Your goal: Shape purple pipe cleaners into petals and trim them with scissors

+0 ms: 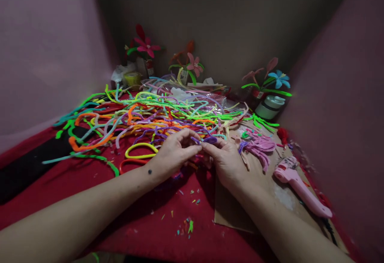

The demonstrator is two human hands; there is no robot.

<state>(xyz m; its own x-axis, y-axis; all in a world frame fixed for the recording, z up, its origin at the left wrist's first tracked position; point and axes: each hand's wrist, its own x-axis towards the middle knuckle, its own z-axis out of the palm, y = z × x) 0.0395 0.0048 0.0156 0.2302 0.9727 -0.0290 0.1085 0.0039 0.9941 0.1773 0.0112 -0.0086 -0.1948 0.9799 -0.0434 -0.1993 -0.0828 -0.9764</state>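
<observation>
Fingertips of my left hand (180,147) and my right hand (226,157) meet over the table, pinching a short purple pipe cleaner piece (209,139). Its purple ends show on both sides of the thumbs, with a pale bit between them; the rest is hidden by fingers. Just behind lies a large tangled heap of coloured pipe cleaners (162,113). Beside my left wrist are scissors with one yellow handle loop (139,150) and one red loop (132,163). A pink pipe cleaner bundle (261,147) rests to the right of my right hand.
A pink glue gun (303,187) lies on a cardboard sheet (234,211) at the right. Pipe cleaner flowers (279,80) in small pots stand along the back wall, near a whitish roll (271,106). Coloured clippings (190,226) are scattered on the red cloth (144,223).
</observation>
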